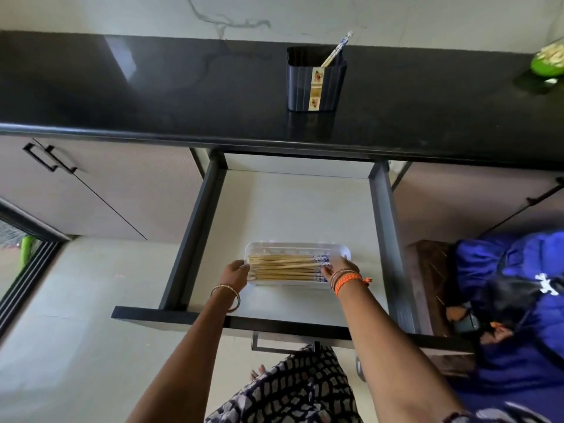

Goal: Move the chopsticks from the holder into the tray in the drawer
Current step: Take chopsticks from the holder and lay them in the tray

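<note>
A clear plastic tray (293, 247) lies in the open drawer (305, 209), with several wooden chopsticks (283, 267) with blue-patterned ends lying lengthwise in it. My left hand (236, 271) rests at the tray's left end, fingers touching the chopstick tips. My right hand (340, 267) is at the right end, fingers on the blue ends of the chopsticks. On the black counter stands the dark ribbed holder (316, 80), upright, with a chopstick pair (337, 50) leaning out of its right side.
The drawer's dark front rail (244, 320) crosses under my forearms. A person in blue (518, 300) crouches at the right beside a wooden stool (427, 279). A green object (549, 61) sits at the counter's far right. Cabinet doors with black handles (50, 158) are at the left.
</note>
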`<state>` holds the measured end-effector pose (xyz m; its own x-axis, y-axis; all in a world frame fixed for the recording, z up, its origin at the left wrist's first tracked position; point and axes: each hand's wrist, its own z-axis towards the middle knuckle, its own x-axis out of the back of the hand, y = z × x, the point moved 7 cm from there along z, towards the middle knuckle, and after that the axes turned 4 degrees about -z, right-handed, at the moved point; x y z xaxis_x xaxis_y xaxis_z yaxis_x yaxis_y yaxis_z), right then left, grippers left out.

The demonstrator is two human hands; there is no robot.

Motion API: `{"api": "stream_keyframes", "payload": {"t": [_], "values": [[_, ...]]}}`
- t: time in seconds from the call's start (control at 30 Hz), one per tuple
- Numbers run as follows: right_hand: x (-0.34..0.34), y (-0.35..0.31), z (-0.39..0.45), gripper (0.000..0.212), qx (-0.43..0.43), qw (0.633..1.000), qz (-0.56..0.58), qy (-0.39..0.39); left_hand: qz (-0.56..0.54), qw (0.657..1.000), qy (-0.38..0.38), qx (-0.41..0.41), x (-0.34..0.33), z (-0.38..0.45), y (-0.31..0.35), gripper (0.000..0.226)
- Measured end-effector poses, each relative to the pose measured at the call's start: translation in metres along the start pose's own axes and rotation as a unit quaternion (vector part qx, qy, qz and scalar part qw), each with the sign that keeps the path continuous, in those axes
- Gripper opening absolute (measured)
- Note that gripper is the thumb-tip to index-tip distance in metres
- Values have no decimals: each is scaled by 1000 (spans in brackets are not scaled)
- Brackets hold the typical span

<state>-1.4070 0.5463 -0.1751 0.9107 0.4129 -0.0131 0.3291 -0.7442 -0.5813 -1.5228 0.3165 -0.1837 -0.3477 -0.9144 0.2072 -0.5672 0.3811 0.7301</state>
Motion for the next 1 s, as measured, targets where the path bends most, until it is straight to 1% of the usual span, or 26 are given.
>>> {"api": "stream_keyframes", "payload": {"t": [0.2,0.33,0.47,0.63,0.73,0.8,0.83,0.9,1.0], "values": [[1,6,6,47,4,999,-50,14,-4,1000,2,-1,-1,7,-5,28],[-3,2,1,55,7,999,-35,18,2,1000,2,-11,-1,10,-3,29],[-3,5,1,60,12,999,-33,38,16,1000,1,-18,-1,12,-3,32],[-4,4,-1,51,52,995,-44,68,32,999,3,-31,-2,12,-2,32],[-8,2,-6,57,55,996,-43,63,39,999,2,-29,-2,11,-1,37],[-13,6,-2,62,40,997,-35,47,52,998,-10,-22,-3,11,-2,40],[-15,8,1,61,28,998,-32,39,57,998,-17,-18,-4,11,-4,40],[-18,13,8,57,4,999,-36,33,65,998,-21,-12,-5,13,-6,39],[-22,8,14,65,3,998,-63,19,33,999,-24,2,-6,15,-4,33]]}}
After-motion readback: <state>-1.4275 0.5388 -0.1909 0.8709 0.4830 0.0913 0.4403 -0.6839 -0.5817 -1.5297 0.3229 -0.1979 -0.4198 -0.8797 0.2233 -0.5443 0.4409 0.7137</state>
